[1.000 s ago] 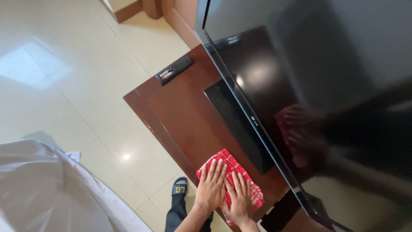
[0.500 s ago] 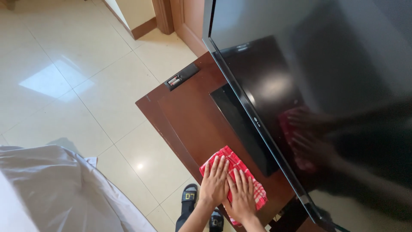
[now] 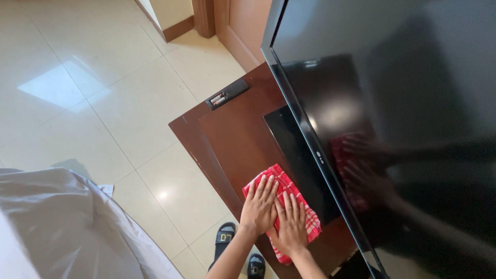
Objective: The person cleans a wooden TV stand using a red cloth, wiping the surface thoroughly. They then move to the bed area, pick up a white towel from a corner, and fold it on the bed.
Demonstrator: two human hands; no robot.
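A red checked cloth [image 3: 275, 177] lies flat on a dark brown wooden cabinet top [image 3: 232, 139], in front of a large black television [image 3: 392, 103]. My left hand [image 3: 259, 205] presses flat on the cloth with fingers spread. My right hand [image 3: 292, 223] lies flat beside it on the same cloth, fingers apart. Both hands and the cloth are mirrored in the dark screen.
A black remote control [image 3: 227, 94] lies at the far edge of the cabinet. The television's black base [image 3: 297, 155] sits just right of the cloth. Glossy cream floor tiles [image 3: 103, 103] spread to the left. White bedding [image 3: 67, 227] fills the lower left. Dark sandals [image 3: 226, 238] show below.
The view has shifted, so the cabinet and television sit further right and closer. Both hands stay flat on the red cloth at about the same spot on the cabinet.
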